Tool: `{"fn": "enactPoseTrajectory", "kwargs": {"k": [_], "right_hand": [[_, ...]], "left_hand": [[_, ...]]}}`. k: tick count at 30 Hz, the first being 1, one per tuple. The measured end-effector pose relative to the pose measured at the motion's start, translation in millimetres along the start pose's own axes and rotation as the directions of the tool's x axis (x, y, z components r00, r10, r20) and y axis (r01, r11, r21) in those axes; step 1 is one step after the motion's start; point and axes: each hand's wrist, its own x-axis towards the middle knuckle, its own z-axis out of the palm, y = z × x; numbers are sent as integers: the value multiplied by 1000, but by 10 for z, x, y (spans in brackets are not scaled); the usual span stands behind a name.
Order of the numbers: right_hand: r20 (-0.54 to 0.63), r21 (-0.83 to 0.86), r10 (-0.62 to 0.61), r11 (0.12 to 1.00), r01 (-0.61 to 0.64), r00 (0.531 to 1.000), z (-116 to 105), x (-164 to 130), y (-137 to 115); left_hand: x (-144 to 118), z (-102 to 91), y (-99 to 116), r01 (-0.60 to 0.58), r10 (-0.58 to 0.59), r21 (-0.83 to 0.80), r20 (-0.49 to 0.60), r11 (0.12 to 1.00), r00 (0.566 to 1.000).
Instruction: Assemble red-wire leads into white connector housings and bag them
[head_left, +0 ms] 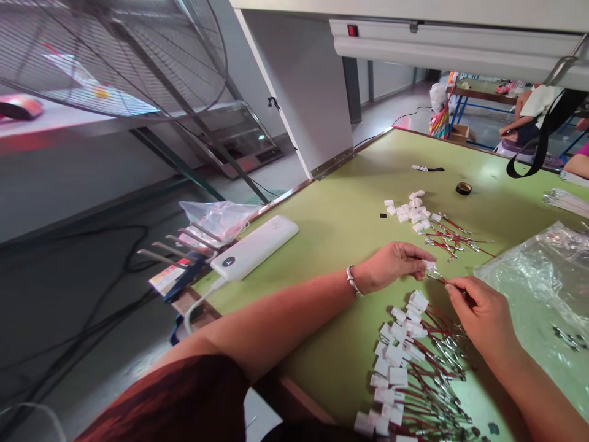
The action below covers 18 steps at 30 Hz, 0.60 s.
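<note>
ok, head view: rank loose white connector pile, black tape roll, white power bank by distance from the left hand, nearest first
From the left hand:
1. Loose white connector pile, just beyond the hand, toward the table's middle.
2. Black tape roll, farther back and to the right of that pile.
3. White power bank, far off to the left near the table edge.
The tape roll and power bank are fairly close to call.

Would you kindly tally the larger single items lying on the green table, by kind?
White power bank: 1
Black tape roll: 1
Clear plastic bags: 2, the second at the table's far-left edge
Total: 4
The small white connectors and red wires are too heaped to count.
</note>
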Motion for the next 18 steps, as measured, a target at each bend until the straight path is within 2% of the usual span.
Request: {"fn": "enactPoseTrajectory", "kwargs": {"k": [5,9,11,14,18], "right_hand": [[33,-6,-2,1000,2,999,0,-11,-16],[72,-38,-4,999,7,997,11,-20,-16],[70,-83,-27,996,33,997,23,-24,-17],[51,-143,-103,984,109,993,59,-30,-28],[9,-186,-161,969,160,987,130,-37,-53]], "left_hand": [[15,-36,-20,2,-1,-26,14,1000,1000],[-2,-9,37,-21,16,87,54,996,998],[-7,14,47,4,-11,119,57,993,998],[-6,55,22,74,-78,61,58,995,995],[-1,112,-26,96,-93,-45,64,994,994]]}}
